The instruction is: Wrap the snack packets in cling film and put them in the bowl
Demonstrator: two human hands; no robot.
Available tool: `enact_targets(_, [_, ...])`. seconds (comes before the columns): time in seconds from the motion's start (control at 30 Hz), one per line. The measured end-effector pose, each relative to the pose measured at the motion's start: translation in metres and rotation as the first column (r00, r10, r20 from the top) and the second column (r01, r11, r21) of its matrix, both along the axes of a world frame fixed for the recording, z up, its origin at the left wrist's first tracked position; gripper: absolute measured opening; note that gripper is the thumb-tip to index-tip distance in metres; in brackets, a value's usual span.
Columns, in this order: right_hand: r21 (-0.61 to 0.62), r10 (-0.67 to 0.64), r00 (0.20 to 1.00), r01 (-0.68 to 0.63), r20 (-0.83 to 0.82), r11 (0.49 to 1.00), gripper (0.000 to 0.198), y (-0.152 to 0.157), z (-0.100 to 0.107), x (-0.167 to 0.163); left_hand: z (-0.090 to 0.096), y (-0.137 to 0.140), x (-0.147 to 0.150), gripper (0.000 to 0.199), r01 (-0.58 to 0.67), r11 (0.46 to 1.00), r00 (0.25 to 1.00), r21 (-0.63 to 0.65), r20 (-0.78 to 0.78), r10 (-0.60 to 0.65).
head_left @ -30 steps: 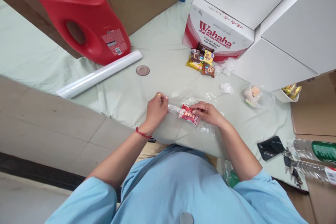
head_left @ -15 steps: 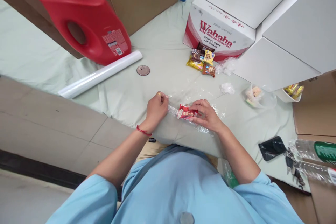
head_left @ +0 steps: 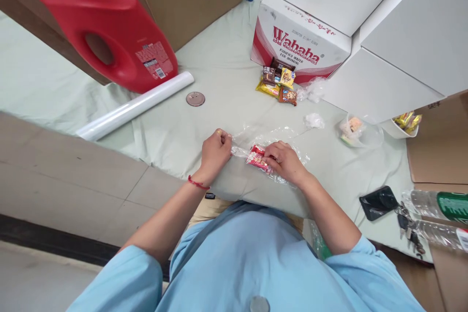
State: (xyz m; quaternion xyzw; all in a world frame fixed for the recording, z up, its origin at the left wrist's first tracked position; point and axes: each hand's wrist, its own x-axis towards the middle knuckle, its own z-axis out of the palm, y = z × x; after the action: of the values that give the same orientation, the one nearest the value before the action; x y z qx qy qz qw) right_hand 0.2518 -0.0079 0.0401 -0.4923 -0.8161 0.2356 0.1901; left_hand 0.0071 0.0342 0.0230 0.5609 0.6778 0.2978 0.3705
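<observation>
A small red snack packet (head_left: 257, 157) lies on a spread sheet of clear plastic film (head_left: 285, 132) on the cloth-covered table. My left hand (head_left: 216, 150) is closed in a pinch on the film's left end, which is drawn into a narrow twisted strip beside the packet. Over the packet's right part sits my right hand (head_left: 284, 160), its thumb and fingers closed against packet and film. The hand hides that end, so how much film lies between fingers and packet cannot be seen.
A white film roll (head_left: 135, 106) and a round brown disc (head_left: 195, 99) lie to the left, near a red jug (head_left: 120, 29). Several wrapped snacks (head_left: 277, 81) lie by the Wahaha box (head_left: 300, 44). Crumpled plastic (head_left: 314, 120), a clear bowl (head_left: 372, 135), a phone (head_left: 378, 203) and bottles are rightward.
The fingers of my right hand have drawn together over the packet, where they were more spread. The packet has tilted slightly. My left hand keeps its pinch on the film; the view has shifted a little.
</observation>
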Motion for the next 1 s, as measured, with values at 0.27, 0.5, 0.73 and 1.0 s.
enact_targets(0.27, [-0.133, 0.005, 0.995, -0.018, -0.101, 0.991, 0.02, 0.006, 0.01, 0.021, -0.002, -0.001, 0.0, 0.017, -0.002, 1.0, 0.999, -0.016, 0.038, 0.003])
enact_targets(0.5, [-0.331, -0.169, 0.973, 0.11, -0.155, 0.937, 0.027, 0.009, 0.007, 0.017, -0.021, 0.0, -0.003, 0.021, -0.169, 0.982, 0.966, 0.086, 0.212, 0.148])
enact_targets(0.73, [-0.272, -0.162, 0.969, 0.108, -0.185, 0.956, 0.023, 0.013, 0.001, 0.015, -0.003, -0.037, 0.0, 0.012, -0.214, 0.658, 0.967, 0.722, 0.059, 0.249])
enact_targets(1.0, [-0.433, -0.23, 0.941, 0.104, -0.25, 0.896, 0.031, 0.01, -0.007, 0.015, 0.004, -0.068, 0.048, 0.024, 0.526, 0.587, 0.85, 0.615, -0.413, -0.328])
